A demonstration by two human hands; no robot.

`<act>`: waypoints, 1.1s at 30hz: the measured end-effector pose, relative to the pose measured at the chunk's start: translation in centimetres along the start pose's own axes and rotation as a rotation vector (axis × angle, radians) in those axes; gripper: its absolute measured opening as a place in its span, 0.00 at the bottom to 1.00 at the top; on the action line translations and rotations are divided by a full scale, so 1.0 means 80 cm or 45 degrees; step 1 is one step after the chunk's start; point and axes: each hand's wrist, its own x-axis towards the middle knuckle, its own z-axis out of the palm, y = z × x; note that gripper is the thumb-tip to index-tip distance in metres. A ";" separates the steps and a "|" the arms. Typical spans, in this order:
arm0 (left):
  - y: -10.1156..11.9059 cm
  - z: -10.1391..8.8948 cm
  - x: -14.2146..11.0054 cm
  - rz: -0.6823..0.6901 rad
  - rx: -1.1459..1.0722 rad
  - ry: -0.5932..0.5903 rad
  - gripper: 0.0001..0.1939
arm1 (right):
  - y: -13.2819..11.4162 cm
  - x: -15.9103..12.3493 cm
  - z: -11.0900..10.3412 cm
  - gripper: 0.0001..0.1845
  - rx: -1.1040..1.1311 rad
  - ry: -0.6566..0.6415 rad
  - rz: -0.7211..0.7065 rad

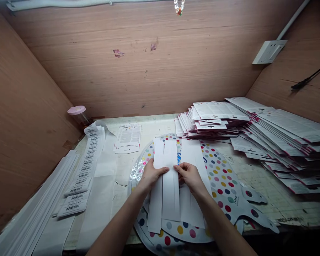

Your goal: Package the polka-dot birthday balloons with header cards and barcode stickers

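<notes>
three white paper strips (170, 177) lie side by side across a polka-dot foil balloon (224, 181), with both hands on them. the left hand (153, 174) lies over the left and middle strips, and the right hand (189, 176) sits at the middle strip's edge. neither is clenched, but whether they pinch the paper or only press it, i cannot tell. more long white strips (42, 199) lie piled at the left, beside a run of barcode labels (88, 167) with many labels on it, and a flat printed card (127, 137) lies beyond. to the right, many printed cards (290, 131) spread in loose, overlapping stacks. the work surface is a pale gridded cutting mat (264, 192), and a pink-lidded jar (77, 113) stands in the back left corner. wood-grain panels (96, 71) box in the bench, with a white wall socket (269, 51) and a black cord (309, 76) on the right.
</notes>
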 end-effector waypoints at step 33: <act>-0.015 -0.038 -0.001 -0.121 -0.455 -0.053 0.28 | -0.014 0.013 0.071 0.16 -0.721 -0.243 -0.085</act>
